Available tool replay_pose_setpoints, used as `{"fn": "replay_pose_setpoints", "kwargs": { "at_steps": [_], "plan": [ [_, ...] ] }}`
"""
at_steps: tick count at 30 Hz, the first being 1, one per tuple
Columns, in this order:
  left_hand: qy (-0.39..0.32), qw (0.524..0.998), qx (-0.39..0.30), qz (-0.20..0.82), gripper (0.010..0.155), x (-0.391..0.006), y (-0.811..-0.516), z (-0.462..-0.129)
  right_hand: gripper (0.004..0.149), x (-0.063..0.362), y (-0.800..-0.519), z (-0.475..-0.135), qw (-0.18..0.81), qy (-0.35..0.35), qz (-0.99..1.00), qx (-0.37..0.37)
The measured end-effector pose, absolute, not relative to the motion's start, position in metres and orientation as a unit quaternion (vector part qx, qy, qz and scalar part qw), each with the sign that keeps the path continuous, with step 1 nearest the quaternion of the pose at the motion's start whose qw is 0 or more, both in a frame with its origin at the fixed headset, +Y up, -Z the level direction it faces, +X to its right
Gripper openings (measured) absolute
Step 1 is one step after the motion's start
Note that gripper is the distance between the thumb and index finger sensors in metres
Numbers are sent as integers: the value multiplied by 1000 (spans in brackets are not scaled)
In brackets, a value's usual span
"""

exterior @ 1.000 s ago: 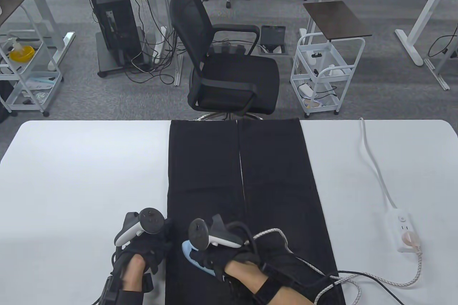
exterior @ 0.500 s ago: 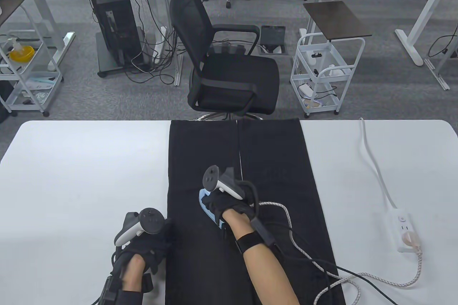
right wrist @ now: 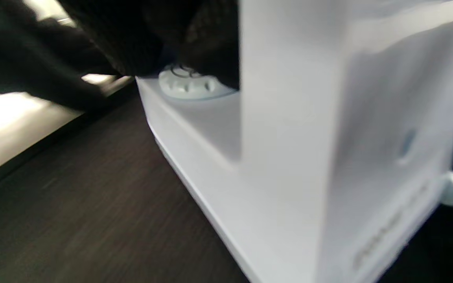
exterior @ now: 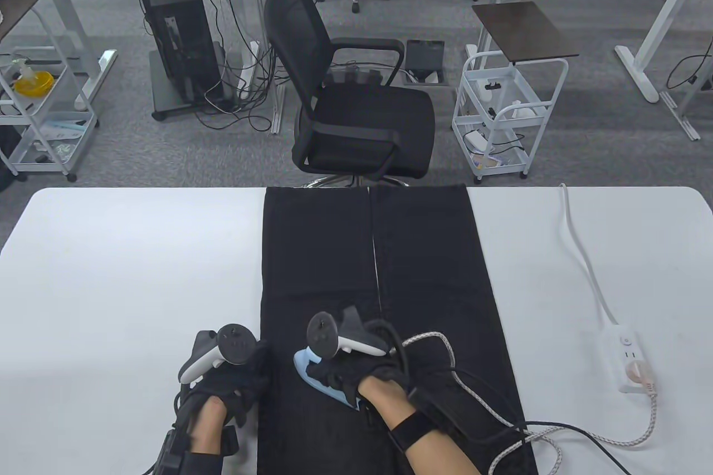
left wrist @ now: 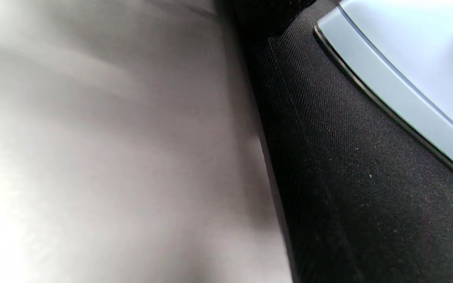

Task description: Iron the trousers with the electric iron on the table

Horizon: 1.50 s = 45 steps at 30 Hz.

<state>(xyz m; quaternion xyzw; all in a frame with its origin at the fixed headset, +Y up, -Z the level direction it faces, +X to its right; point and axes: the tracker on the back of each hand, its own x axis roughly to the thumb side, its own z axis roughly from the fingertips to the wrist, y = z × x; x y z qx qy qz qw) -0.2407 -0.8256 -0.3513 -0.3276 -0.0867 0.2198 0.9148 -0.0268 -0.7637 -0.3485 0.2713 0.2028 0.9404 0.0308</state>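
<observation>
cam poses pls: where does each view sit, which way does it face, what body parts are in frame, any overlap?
Table view: overhead, looking down and forward; both hands, left hand and right hand, over trousers.
Left wrist view: low, facing table and trouser edge; no fingers clearly visible.
Right wrist view: low behind the iron; dark gloved fingers at top.
Shared: iron and trousers appear in all three.

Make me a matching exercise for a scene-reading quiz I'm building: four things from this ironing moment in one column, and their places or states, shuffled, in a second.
Things:
1. iron
2. left hand
3. power strip
4. trousers

Places or states:
A. on the bare table, right of the trousers
B. spread flat down the middle of the table
C. held by the right hand, sole on the fabric
D. resting at the trousers' left edge

Pairs: 1-C, 2-D, 3-A, 4-B
</observation>
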Motion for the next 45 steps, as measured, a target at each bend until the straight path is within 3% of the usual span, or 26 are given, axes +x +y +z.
{"fn": "replay_pose_setpoints", "kwargs": {
  "at_steps": [8, 16, 22, 27, 30, 35, 38, 41, 45],
  "plan": [
    [-84, 918, -321, 218, 76, -240, -827, -349, 54, -27, -764, -271, 3, 199, 901, 386],
    [-79, 924, -308, 210, 74, -239, -827, -346, 56, -14, -762, -259, 35, 141, 901, 409],
    [-82, 933, -284, 205, 73, -241, -826, -345, 55, 49, -739, -278, 262, 60, 893, 360],
    [-107, 957, -196, 183, 69, -241, -816, -346, 55, 125, -696, -286, 301, -12, 902, 310],
    [-120, 956, -154, 218, 70, -233, -800, -346, 56, 174, -682, -288, 306, -12, 907, 289],
    [-169, 949, -64, 259, 69, -189, -751, -351, 57, 236, -689, -290, 296, -42, 924, 237],
    [-202, 942, -86, 255, 72, -140, -735, -365, 57, 251, -707, -291, 327, -67, 927, 171],
    [-226, 943, -136, 204, 77, -92, -743, -384, 57, 255, -713, -291, 308, -69, 935, 159],
    [-224, 937, -211, 166, 83, -50, -784, -404, 57, 257, -718, -289, 284, -73, 945, 143]
  ]
}}
